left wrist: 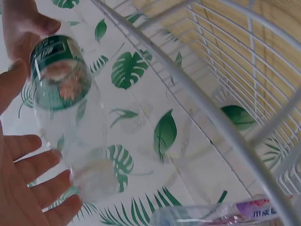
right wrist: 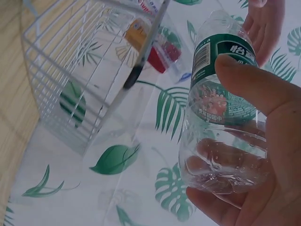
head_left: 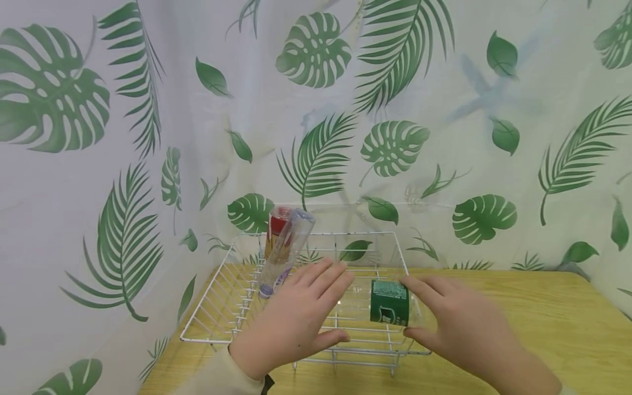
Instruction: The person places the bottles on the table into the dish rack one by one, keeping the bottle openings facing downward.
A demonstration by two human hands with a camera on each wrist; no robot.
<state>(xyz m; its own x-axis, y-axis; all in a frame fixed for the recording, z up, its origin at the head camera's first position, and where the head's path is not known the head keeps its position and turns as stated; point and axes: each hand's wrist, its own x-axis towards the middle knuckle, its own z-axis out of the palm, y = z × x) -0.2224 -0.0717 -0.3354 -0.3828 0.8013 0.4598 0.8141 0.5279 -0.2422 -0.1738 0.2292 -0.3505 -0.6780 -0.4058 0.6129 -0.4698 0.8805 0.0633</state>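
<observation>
A clear plastic bottle point(head_left: 389, 303) with a green label lies sideways above a white wire basket point(head_left: 365, 233). My right hand point(head_left: 459, 318) holds it round one end, thumb over the label in the right wrist view, where the bottle point(right wrist: 225, 101) looks empty. My left hand point(head_left: 296, 315) is at the bottle's other end, fingers straight and spread, thumb apart. In the left wrist view, those fingers point(left wrist: 42, 165) lie alongside the clear part of the bottle.
Two more bottles lean in the basket's back left: one with a red and yellow label point(head_left: 276, 233), one clear with a purple label point(head_left: 299, 227). The basket stands on a wooden table point(head_left: 523, 312). A leaf-printed sheet point(head_left: 444, 93) hangs behind and at the left.
</observation>
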